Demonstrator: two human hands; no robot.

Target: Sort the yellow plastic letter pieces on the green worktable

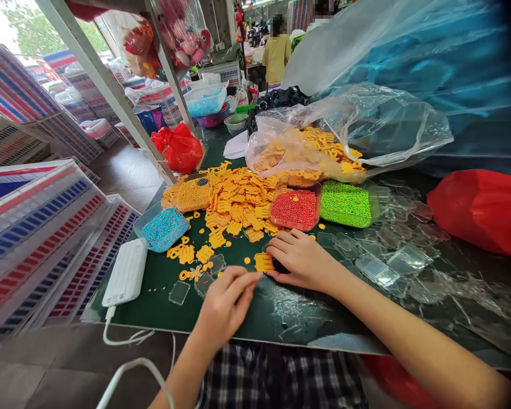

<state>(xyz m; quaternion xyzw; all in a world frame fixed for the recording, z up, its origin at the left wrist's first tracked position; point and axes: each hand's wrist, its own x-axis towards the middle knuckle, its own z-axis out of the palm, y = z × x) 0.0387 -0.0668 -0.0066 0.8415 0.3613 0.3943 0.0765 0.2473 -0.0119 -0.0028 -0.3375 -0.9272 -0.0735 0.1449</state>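
My left hand (pixel 227 304) is over the front of the dark green table (pixel 255 315), its fingers bent together; whatever is between the fingertips is too small to name. My right hand (pixel 296 258) rests on the table, fingers curved beside a flat yellow plastic piece (pixel 263 262). Behind the hands is a heap of yellow pieces (pixel 238 196). Trays of red beads (pixel 296 207), green beads (pixel 344 203), yellow beads (pixel 191 193) and blue beads (pixel 164 229) stand around it. Clear square pieces (pixel 179 292) lie left of my left hand.
A white power bank (pixel 125 271) with a cable lies at the left edge. Clear plastic pieces (pixel 377 270) cover the right side. A clear bag (pixel 298 150) of yellow parts and red bags (pixel 181 149) stand behind. A person (pixel 276 54) is far back.
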